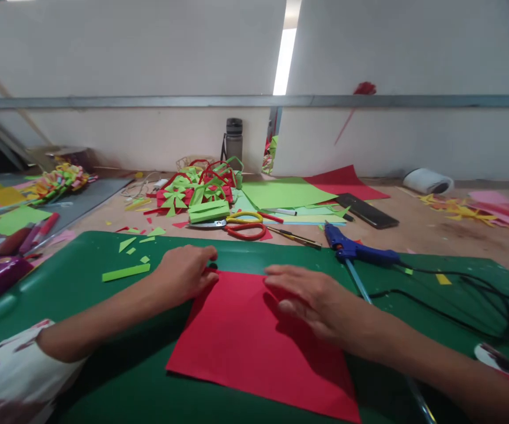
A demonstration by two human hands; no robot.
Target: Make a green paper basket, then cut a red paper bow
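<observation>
A sheet of red paper [254, 341] lies flat on the green mat [122, 318] in front of me. My left hand [186, 272] is at its far left corner, fingers curled and thumb on the paper's edge. A small dark spot shows between thumb and forefinger; I cannot make out what it is. Over the far right part of the sheet, my right hand [309, 294] is open, fingers stretched out and pointing left, its shadow on the paper. A light blue stick [358, 281] runs beneath my right forearm.
Beyond the mat's far edge lie scissors [245, 231], a craft knife [293, 237], a heap of red and green paper shapes [201, 188] and a phone [366, 210]. A blue glue gun [360, 250] rests at the right, its black cord [452, 330] looping over the mat. Green scraps [126, 272] lie left.
</observation>
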